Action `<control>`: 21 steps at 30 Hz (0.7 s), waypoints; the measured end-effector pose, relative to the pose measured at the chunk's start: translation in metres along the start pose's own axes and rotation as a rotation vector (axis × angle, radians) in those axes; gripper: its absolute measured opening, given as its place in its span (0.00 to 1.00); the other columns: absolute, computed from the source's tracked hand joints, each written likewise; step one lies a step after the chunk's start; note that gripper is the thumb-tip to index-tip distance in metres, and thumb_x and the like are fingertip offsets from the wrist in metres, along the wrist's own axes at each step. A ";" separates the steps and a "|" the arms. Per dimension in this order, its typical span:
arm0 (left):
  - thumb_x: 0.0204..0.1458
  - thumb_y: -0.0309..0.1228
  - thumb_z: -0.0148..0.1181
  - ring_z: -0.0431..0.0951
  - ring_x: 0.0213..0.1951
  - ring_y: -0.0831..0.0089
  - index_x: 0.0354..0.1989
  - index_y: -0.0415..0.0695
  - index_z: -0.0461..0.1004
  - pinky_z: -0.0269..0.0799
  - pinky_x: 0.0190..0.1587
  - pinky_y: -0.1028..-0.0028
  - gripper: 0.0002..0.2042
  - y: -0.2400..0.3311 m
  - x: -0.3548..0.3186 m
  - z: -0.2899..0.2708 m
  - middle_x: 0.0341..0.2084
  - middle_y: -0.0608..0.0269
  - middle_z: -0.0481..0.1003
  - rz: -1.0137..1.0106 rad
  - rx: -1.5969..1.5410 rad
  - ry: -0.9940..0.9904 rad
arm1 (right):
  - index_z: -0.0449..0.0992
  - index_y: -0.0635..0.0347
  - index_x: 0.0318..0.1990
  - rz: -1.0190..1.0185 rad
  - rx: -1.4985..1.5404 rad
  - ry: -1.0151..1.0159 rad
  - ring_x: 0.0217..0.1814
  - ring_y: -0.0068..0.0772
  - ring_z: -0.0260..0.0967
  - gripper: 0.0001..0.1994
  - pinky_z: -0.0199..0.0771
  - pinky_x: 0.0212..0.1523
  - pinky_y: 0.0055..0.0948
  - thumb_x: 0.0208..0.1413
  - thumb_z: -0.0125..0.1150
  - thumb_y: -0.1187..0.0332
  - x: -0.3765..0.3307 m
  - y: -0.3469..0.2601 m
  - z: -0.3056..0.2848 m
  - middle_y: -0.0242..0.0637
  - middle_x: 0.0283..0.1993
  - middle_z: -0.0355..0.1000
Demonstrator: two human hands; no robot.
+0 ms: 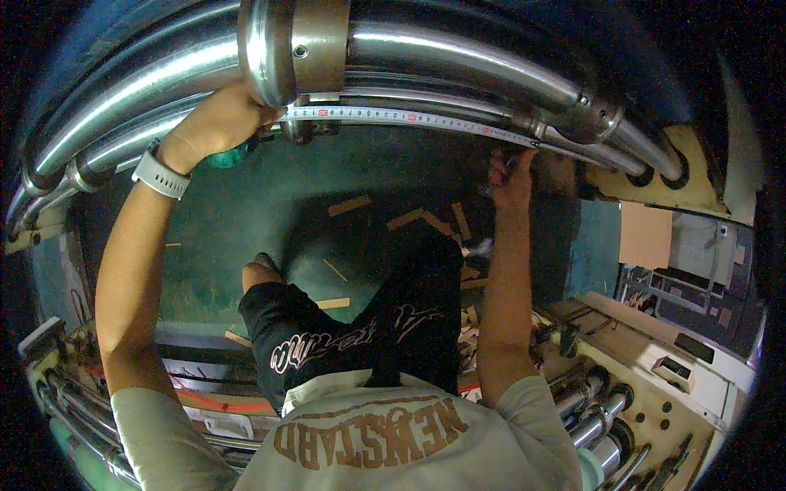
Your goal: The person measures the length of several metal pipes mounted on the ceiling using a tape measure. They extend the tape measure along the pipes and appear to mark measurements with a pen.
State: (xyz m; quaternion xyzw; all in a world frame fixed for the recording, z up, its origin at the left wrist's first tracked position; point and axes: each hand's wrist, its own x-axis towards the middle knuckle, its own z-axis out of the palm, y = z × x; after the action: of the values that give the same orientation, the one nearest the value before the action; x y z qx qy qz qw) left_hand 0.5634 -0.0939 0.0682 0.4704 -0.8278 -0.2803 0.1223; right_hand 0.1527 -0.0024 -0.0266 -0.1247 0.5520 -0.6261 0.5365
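machine rollers [164, 74] | left hand [217, 123] clenched on tape measure [409, 117] | right hand [512, 176] pinching tape end

The long steel measuring tape [409, 117] is pale silver-white with fine black marks and small red ones at intervals. The thick polished metal rollers [458, 49] shine silver, and the ring collar [318, 45] on one is dull brass-brown. The rubber wristband [160, 174] is white. The casing [233, 153] under the left hand [217, 119] is teal green. The shorts [360, 327] are black with pinkish-white lettering; the shirt [368, 442] is cream with brown lettering. The floor [270, 213] is dark green, strewn with tan cardboard strips [350, 205].
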 end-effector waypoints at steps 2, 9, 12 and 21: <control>0.49 0.33 0.49 0.71 0.23 0.63 0.33 0.37 0.70 0.65 0.31 0.67 0.11 0.001 0.002 0.000 0.18 0.52 0.70 -0.022 -0.011 -0.025 | 0.62 0.52 0.43 -0.004 0.097 0.009 0.18 0.16 0.51 0.26 0.48 0.13 0.13 0.46 0.45 0.41 -0.001 0.001 0.004 0.33 0.28 0.62; 0.49 0.33 0.49 0.71 0.25 0.62 0.33 0.38 0.70 0.65 0.32 0.67 0.11 0.009 0.000 -0.005 0.20 0.50 0.71 -0.108 -0.001 -0.070 | 0.62 0.51 0.42 -0.006 0.171 -0.118 0.19 0.17 0.51 0.24 0.47 0.13 0.13 0.47 0.46 0.43 0.000 0.004 -0.005 0.34 0.27 0.61; 0.49 0.33 0.49 0.72 0.27 0.61 0.34 0.38 0.70 0.65 0.34 0.67 0.11 0.014 -0.003 -0.007 0.21 0.50 0.71 -0.060 0.006 -0.010 | 0.62 0.51 0.41 0.009 0.198 -0.112 0.18 0.18 0.51 0.24 0.47 0.13 0.13 0.47 0.45 0.43 0.006 0.006 -0.011 0.34 0.27 0.61; 0.49 0.38 0.48 0.72 0.29 0.59 0.32 0.38 0.71 0.64 0.36 0.66 0.13 0.022 0.000 -0.017 0.23 0.50 0.72 -0.250 0.019 -0.177 | 0.60 0.52 0.43 0.015 0.160 -0.040 0.17 0.18 0.51 0.25 0.47 0.12 0.13 0.47 0.44 0.42 0.005 0.003 -0.005 0.37 0.27 0.63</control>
State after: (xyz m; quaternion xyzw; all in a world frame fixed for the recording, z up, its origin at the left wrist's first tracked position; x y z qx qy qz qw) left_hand 0.5560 -0.0914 0.0949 0.5442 -0.7729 -0.3261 0.0086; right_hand 0.1488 -0.0035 -0.0328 -0.0898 0.4902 -0.6616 0.5603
